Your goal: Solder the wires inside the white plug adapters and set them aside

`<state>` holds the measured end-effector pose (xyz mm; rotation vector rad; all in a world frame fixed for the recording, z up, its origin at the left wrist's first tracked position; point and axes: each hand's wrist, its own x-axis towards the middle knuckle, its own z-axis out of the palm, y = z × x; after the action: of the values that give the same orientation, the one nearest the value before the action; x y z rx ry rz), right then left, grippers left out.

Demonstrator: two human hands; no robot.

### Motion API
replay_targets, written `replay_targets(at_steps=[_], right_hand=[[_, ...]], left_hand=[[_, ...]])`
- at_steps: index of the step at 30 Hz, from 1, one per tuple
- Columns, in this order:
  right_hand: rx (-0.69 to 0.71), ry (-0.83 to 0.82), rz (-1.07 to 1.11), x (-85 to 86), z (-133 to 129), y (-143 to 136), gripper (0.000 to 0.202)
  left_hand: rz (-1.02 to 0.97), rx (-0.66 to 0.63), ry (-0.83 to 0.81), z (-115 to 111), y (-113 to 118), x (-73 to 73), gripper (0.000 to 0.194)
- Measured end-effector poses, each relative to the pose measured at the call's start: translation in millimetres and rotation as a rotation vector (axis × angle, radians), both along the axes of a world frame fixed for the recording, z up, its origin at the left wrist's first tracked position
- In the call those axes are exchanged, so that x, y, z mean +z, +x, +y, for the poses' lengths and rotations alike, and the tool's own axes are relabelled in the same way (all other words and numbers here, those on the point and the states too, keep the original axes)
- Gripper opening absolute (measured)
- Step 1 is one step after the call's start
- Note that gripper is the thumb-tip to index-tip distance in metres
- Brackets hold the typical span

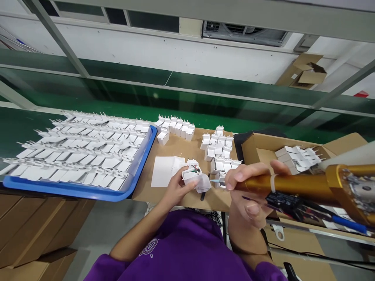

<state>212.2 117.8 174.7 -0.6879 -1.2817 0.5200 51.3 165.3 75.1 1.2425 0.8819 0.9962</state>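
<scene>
- Two bare hands work close together at the near edge of the table, both curled around something.
- Left hand (178, 185): clamped on a small white housing (191, 176), thumb along its near wall and fingers around its left side.
- This white housing sits in front of the person's body, over the near part of the cardboard sheet (181, 147); its open side faces up and shows coloured wires (195, 169).
- Right hand (253, 211): closed around the front end of a gold tube (260, 184), index finger stretched along the top, other fingers bent underneath.
- The tube's pale tip (216, 180) points left toward the housing; whether it touches anything I cannot tell.
- Between tip and housing is a crumpled white piece (204, 183), with a short black object (202, 196) partly showing below it.
- Just beyond the left hand, a white sheet (164, 171) lies flat on the cardboard.
- Farther out, more housings stand in a close cluster (218, 145) to the right and in a short row (177, 127) at the far edge.
- To the left, a blue tray (88, 193) carries many housings in packed rows (88, 144).
- To the right, an open cardboard box (252, 152) holds another stack of housings (299, 159), near the gold tube in the view.
</scene>
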Motion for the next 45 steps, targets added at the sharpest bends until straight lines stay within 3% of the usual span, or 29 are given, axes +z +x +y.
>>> replay_targets(at_steps=[4, 8, 12, 17, 26, 37, 42, 45], right_hand=[[0.021, 0.079, 0.060, 0.8, 4.9, -1.2, 0.058], [0.037, 0.085, 0.086, 0.9, 5.5, -1.7, 0.058], [0.032, 0.078, 0.076, 0.4, 4.9, -1.0, 0.058], [0.045, 0.080, 0.091, -3.0, 6.0, 2.7, 0.054], [-0.004, 0.046, 0.098, -6.2, 6.3, 6.5, 0.052], [0.032, 0.093, 0.133, -3.1, 11.1, 2.9, 0.050], [0.003, 0.100, 0.147, -2.0, 12.8, 1.3, 0.050], [-0.005, 0.097, 0.167, -0.7, 13.8, 1.0, 0.050]], left_hand=[[-0.053, 0.034, -0.029, 0.7, -2.1, 6.7, 0.050], [-0.092, 0.039, -0.055, 2.1, -2.6, 3.4, 0.054], [-0.141, 0.013, -0.186, 1.6, -3.4, -2.5, 0.058], [-0.252, -0.039, -0.309, -1.0, -3.6, 4.2, 0.056], [-0.197, -0.061, -0.327, -2.5, -9.1, 5.4, 0.060], [0.103, 0.008, 0.072, -11.3, -20.4, 12.4, 0.046], [0.405, -0.068, 0.254, -14.7, -38.8, 6.3, 0.033], [0.513, -0.123, 0.273, -18.9, -48.8, -1.1, 0.030]])
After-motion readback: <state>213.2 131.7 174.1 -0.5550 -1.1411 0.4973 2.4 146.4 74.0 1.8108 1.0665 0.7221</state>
